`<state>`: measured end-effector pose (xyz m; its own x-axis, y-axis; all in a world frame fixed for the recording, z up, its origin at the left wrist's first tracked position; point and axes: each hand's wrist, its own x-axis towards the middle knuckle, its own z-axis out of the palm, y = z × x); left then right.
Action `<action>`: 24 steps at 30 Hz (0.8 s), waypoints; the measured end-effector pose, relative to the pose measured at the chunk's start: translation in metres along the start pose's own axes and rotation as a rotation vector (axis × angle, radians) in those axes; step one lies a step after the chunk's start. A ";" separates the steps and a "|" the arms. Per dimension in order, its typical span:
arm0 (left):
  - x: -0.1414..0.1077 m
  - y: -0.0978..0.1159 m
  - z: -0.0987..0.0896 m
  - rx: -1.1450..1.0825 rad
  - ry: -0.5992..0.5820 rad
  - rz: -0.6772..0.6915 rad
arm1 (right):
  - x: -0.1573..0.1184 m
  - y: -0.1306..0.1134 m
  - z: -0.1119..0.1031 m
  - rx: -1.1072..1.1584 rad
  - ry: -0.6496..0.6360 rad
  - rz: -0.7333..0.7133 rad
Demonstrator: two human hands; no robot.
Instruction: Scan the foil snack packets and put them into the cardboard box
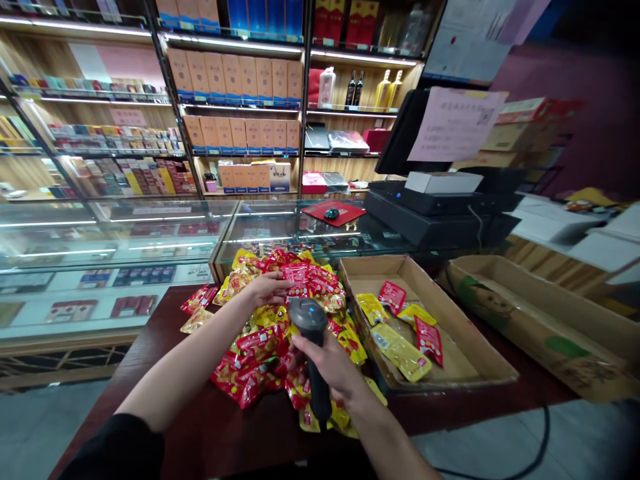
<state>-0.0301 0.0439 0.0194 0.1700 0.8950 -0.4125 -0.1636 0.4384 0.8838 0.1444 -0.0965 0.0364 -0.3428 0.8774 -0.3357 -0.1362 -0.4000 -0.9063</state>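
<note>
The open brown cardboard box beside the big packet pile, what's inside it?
Two shiny red plastic packets and three yellow or gold plastic packets, lying on its brown cardboard bottom. Whatever is under them is covered, so I can't tell.

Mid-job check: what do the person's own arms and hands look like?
Both the left hand and right hand are ungloved, with no watch or bracelet visible. A plain black sleeve ends near the left elbow, leaving that forearm bare. The right sleeve is out of view.
</note>
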 end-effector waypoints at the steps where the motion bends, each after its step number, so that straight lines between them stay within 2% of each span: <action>1: -0.001 -0.001 0.000 -0.004 -0.010 0.001 | -0.001 0.003 0.000 0.000 0.000 0.000; 7: 0.001 -0.002 -0.002 -0.031 0.001 -0.005 | -0.001 0.012 -0.003 -0.008 0.007 -0.047; 14: 0.001 0.000 0.000 -0.060 -0.024 -0.008 | -0.009 0.003 -0.004 -0.021 -0.011 -0.087; 20: 0.008 -0.004 -0.006 -0.027 -0.015 0.000 | -0.014 0.001 -0.001 0.002 -0.014 -0.048; 24: 0.006 -0.003 -0.006 -0.015 -0.013 0.004 | -0.009 0.000 -0.006 0.057 -0.010 -0.091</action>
<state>-0.0347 0.0486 0.0124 0.1821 0.8954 -0.4062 -0.1785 0.4364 0.8819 0.1533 -0.1031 0.0376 -0.3356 0.9082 -0.2501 -0.2200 -0.3337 -0.9166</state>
